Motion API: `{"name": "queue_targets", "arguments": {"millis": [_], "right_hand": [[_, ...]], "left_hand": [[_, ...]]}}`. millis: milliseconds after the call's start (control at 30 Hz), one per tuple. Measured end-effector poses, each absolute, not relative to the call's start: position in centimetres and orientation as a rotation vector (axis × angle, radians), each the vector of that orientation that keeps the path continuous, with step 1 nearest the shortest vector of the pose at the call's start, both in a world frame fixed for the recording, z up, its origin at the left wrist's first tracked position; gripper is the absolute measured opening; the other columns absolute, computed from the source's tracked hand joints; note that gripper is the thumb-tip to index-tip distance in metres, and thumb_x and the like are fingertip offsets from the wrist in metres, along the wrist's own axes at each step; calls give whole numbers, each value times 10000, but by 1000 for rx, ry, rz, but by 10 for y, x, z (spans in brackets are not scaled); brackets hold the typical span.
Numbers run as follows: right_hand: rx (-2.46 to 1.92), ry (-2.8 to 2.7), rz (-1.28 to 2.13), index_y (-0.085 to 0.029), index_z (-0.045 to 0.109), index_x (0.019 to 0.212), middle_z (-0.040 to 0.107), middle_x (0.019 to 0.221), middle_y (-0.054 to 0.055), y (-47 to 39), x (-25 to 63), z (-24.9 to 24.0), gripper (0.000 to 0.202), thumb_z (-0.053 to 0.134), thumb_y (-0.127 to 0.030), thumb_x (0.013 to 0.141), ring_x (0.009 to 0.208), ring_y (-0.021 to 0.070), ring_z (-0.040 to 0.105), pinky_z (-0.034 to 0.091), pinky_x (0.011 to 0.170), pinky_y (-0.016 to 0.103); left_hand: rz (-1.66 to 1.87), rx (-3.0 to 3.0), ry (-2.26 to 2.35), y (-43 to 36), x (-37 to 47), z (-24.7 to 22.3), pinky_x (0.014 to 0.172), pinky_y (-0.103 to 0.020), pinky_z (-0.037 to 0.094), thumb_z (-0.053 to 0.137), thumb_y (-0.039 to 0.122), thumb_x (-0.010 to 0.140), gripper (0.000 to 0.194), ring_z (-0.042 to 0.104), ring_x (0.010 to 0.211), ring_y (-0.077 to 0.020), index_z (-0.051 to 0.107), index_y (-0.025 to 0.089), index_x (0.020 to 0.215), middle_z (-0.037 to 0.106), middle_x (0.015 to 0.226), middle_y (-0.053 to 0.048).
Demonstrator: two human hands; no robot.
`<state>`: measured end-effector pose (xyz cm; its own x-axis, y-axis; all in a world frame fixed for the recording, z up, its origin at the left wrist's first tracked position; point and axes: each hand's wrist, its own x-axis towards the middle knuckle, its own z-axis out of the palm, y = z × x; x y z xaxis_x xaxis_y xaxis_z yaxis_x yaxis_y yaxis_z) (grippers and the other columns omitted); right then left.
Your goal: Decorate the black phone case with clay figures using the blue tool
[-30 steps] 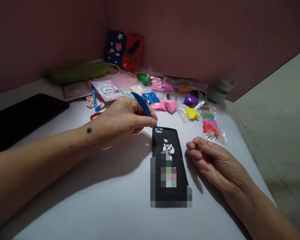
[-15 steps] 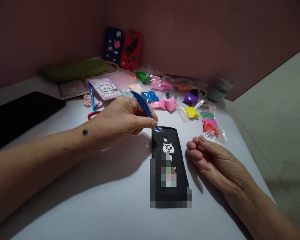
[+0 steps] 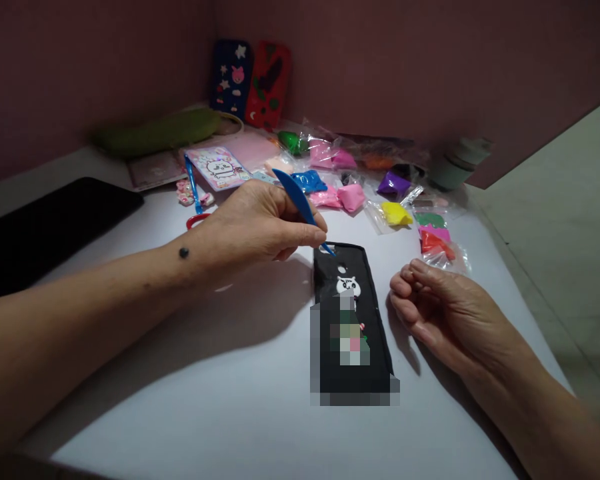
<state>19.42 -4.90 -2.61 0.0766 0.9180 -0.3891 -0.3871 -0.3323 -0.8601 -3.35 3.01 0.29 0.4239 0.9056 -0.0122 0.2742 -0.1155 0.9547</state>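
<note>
My left hand [image 3: 275, 220] is closed around a blue plastic clay-modelling tool [image 3: 296, 197]. Its thin tip points down at the top of a black phone case [image 3: 375, 313], by the camera opening; whether it touches cannot be made out. The case lies on the white tabletop with a white cat-like clay figure [image 3: 349, 286] on it. Pixel blocks hide much of its lower part. To the right of the case, my right hand [image 3: 440, 300] hovers with fingers curled and thumb and forefinger pinched together. Anything between those fingertips is too small to name.
Several bagged clay packs, including a yellow one [image 3: 397, 214], lie behind. A black flat object [image 3: 55, 230] is at left, near red-handled scissors [image 3: 196, 221]. Blue [image 3: 231, 83] and red [image 3: 269, 87] decorated cases lean against the wall. A jar [image 3: 455, 167] stands back right.
The camera view has shifted slightly, so everything appears a little farther right and higher. Both hands and the blue tool keep nearly the same place relative to the phone case.
</note>
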Motion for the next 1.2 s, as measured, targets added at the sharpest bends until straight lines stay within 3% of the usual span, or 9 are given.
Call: {"name": "queue_targets", "arguments": {"millis": [267, 567, 967, 1200], "right_hand": [[-1271, -684, 1548, -166, 696, 704, 653, 639, 29, -49, 193, -24, 112, 759, -256, 726, 444, 82, 539, 430, 334, 142], [-1196, -647, 1575, -141, 705, 667, 680, 661, 51, -47, 195, -26, 90, 772, -186, 708, 468, 69, 556, 463, 380, 119], [-1191, -526, 1578, -114, 687, 672, 682, 688, 73, -46, 194, -25, 88, 762, -157, 688, 489, 71, 577, 407, 303, 73], [-1264, -338, 1550, -98, 680, 631, 654, 636, 79, -46, 192, -19, 150, 808, -83, 554, 411, 59, 498, 348, 219, 83]], "left_hand": [[716, 1638, 1063, 30, -33, 5, 394, -197, 264, 672, 151, 722, 35, 408, 422, -70, 678, 153, 688, 501, 473, 23], [686, 1654, 1061, 32, -32, 3, 394, -201, 267, 675, 181, 723, 37, 400, 412, -69, 685, 160, 696, 486, 456, 31], [682, 1641, 1092, 32, -30, 4, 383, -203, 266, 682, 151, 709, 20, 411, 409, -77, 695, 154, 694, 504, 451, 25], [602, 1719, 1113, 37, -42, 9, 375, -206, 231, 677, 214, 726, 181, 382, 392, -65, 629, 149, 564, 477, 433, 15]]}}
